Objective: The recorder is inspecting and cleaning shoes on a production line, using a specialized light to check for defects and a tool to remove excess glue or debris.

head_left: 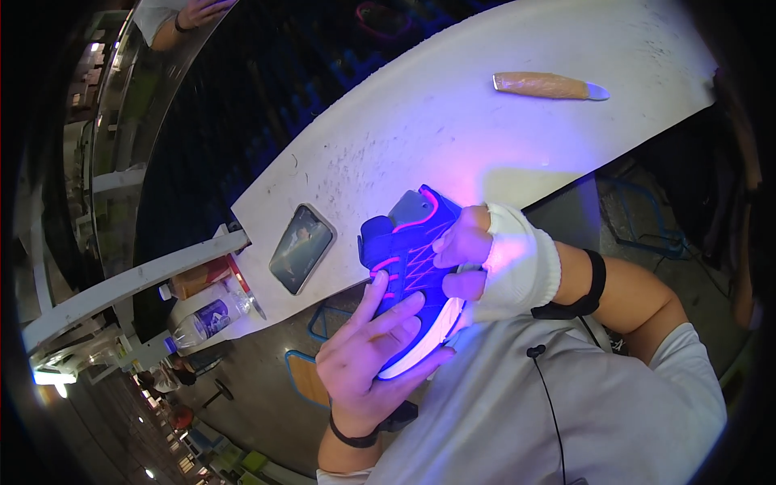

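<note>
A dark sneaker (412, 259) with pink laces and trim and a pale sole glows under violet light just over the table's near edge. My left hand (364, 347) grips it near the toe, its fingers over the upper and along the pale sole. Wearing a white knitted cuff, my right hand (467, 246) is closed against the lace side of the shoe, with its thumb and bent fingers pressed on the upper. Whether a small item sits between those right fingertips cannot be made out.
On the white table (388, 137) lie a phone (302, 248) and, farther off, a tape-wrapped knife-like tool (550, 86). A dark conveyor belt (242, 121) runs behind. Left of the phone, a plastic bottle (206, 319) rests on a lower shelf. Blue-framed stools (311, 376) stand below.
</note>
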### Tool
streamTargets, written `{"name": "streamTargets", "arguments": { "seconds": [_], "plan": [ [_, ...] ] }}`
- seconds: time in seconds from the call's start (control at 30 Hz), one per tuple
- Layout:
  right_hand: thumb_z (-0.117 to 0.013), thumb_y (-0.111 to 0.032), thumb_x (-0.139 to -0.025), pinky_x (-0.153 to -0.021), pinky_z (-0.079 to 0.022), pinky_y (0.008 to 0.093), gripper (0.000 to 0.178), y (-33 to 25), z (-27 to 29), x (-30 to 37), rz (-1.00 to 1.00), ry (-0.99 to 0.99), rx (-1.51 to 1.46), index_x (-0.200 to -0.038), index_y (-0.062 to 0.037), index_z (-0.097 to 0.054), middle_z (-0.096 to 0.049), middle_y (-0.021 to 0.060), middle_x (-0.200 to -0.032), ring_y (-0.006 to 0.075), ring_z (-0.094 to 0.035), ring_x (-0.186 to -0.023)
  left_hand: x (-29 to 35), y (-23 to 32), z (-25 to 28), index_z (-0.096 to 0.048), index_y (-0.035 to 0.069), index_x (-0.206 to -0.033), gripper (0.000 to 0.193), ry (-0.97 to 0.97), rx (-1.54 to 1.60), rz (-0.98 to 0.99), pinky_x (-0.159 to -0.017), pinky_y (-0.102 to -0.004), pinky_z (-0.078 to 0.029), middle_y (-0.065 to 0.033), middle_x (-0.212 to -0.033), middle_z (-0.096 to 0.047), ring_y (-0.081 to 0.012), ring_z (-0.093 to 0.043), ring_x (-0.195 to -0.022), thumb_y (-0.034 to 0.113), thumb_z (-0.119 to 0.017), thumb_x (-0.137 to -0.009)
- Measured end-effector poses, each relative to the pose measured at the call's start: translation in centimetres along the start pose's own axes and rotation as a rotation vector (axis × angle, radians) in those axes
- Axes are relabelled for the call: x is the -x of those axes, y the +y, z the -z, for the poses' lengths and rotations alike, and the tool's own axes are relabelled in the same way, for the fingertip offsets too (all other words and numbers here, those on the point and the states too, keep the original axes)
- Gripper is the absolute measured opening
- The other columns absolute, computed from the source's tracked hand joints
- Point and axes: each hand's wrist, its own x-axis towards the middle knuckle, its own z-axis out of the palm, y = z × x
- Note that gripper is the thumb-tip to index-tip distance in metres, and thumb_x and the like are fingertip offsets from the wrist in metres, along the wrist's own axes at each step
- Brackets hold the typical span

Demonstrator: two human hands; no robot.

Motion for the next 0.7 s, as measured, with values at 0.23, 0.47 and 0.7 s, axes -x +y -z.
{"name": "streamTargets", "arguments": {
  "seconds": [0.23, 0.47, 0.7],
  "plan": [
    [-0.093, -0.046, -0.060, -0.090, -0.056, 0.0508, 0.059, 1.1, 0.0, -1.1, -0.226, -0.162, 0.012, -0.084, -0.0034, -0.061, -0.065, 0.0165, -0.110, 0.0403, -0.065, -0.103, 2.6, -2.2, -0.2, -0.072, 0.000, -0.096, 0.035, 0.056, 0.043, 0.005, -0.101, -0.0481, -0.061, -0.0159, -0.109, -0.082, -0.0464, -0.070, -0.127, 0.008, -0.097, -0.073],
    [-0.089, -0.040, -0.075, -0.101, -0.055, 0.0585, 0.050, 1.8, -3.2, 0.8, -0.071, -0.215, 0.012, -0.089, -0.0035, -0.057, -0.067, 0.0206, -0.124, 0.0433, -0.065, -0.115, 4.3, -4.0, -0.1, -0.060, -0.001, -0.135, 0.078, 0.080, 0.014, 0.271, -0.106, -0.0515, -0.057, -0.0215, -0.129, -0.075, -0.0457, -0.073, -0.120, 0.025, -0.099, -0.072],
    [-0.074, -0.024, -0.090, -0.102, -0.058, 0.0585, 0.024, 1.0, -4.7, 2.1, -0.059, -0.152, 0.169, -0.097, -0.0084, -0.058, -0.068, 0.0185, -0.125, 0.0396, -0.066, -0.113, 4.2, -4.1, -1.7, -0.048, -0.001, -0.153, 0.100, -0.099, -0.060, 0.694, -0.091, -0.0450, -0.061, -0.0238, -0.121, -0.075, -0.0382, -0.078, -0.105, 0.044, -0.094, -0.076]
  ]
}}
